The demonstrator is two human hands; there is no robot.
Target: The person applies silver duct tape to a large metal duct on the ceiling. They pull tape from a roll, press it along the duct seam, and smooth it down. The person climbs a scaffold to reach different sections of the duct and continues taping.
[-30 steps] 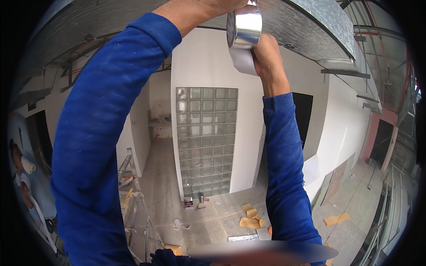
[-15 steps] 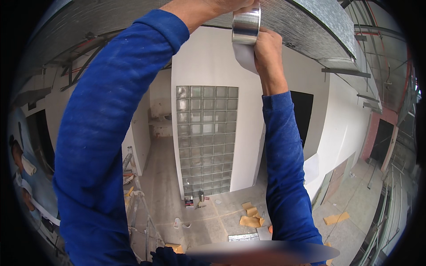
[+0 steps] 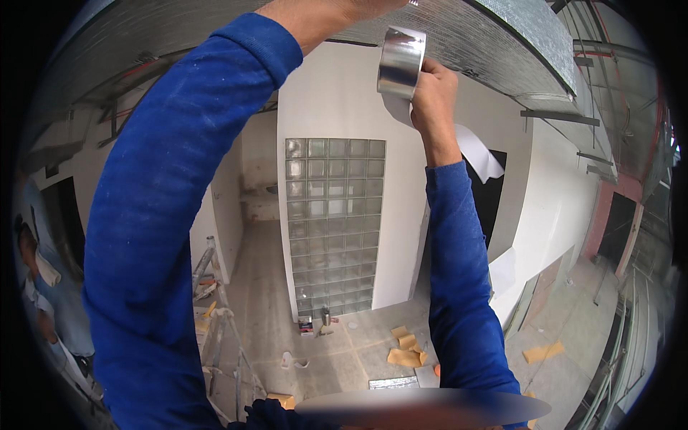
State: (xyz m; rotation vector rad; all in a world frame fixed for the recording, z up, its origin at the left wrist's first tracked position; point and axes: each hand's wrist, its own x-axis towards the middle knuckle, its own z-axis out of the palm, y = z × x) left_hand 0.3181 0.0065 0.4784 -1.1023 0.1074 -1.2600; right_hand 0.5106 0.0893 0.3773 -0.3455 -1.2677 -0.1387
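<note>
My right hand is closed on a roll of silver foil tape, held up below the foil-faced duct. A white backing strip trails from behind my right wrist, its loose end curling to the right. Above and to the left, my left hand reaches along the duct's underside. Its fingers run out of the picture at the top edge, so what they touch or hold is hidden. A small shiny bit shows by its fingertips. Both arms are raised in blue sleeves.
A ladder stands at lower left. Beyond is a white wall with a glass-block panel. Tan paper scraps, a small box and a silver sheet lie on the floor. Another person is at far left.
My right hand has lowered the tape roll slightly, away from my left hand. The white strip now swings out to the right of my right wrist. My left hand has barely moved.
</note>
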